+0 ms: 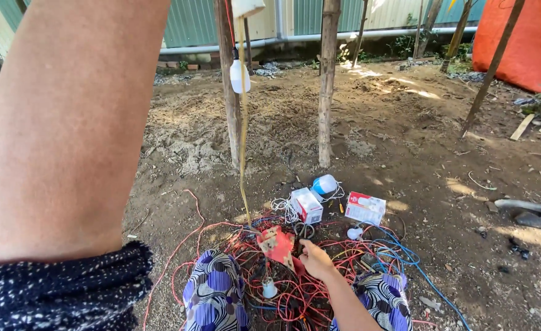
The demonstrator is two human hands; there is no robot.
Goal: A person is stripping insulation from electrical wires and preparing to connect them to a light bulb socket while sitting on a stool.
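My right hand point(315, 258) reaches down over a tangle of red wires point(295, 288) on the dirt, its fingers closed on a tattered red piece point(276, 244). My left arm point(68, 122) is raised and fills the left of the view; its hand is above the frame, out of sight. A yellowish cord point(243, 159) hangs from above down to the red piece. A white bulb point(240, 76) hangs beside a wooden pole point(229, 104). My knees in patterned cloth point(212, 294) frame the wires.
Two small bulb boxes point(307, 205) point(365, 208), a blue-and-white bulb point(324, 184) and loose bulbs point(269, 288) lie on the ground. Blue wires point(414, 260) trail right. A second pole point(329, 79) stands ahead. An orange tarp point(522, 43) hangs at the back right.
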